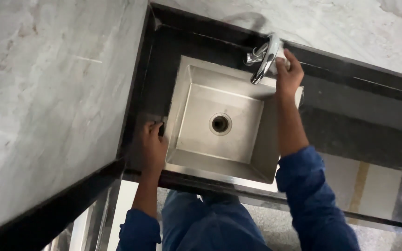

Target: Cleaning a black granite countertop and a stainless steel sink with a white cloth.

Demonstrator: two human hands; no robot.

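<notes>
A square steel sink (189, 88) with a round drain (220, 124) is set in a black stone counter (350, 111). A chrome tap (264, 60) curves over its far edge. My right hand (288, 74) is at the tap's base, fingers closed around something pale beside it; what it is stays unclear. My left hand (153, 144) rests flat on the counter at the sink's left rim, fingers bent, touching a small dark object near the rim.
A pale marble wall (47, 93) rises on the left, and more marble (340, 28) runs behind the counter. The counter's front edge (238, 193) runs below the sink, with my blue-clothed legs and grey floor beneath.
</notes>
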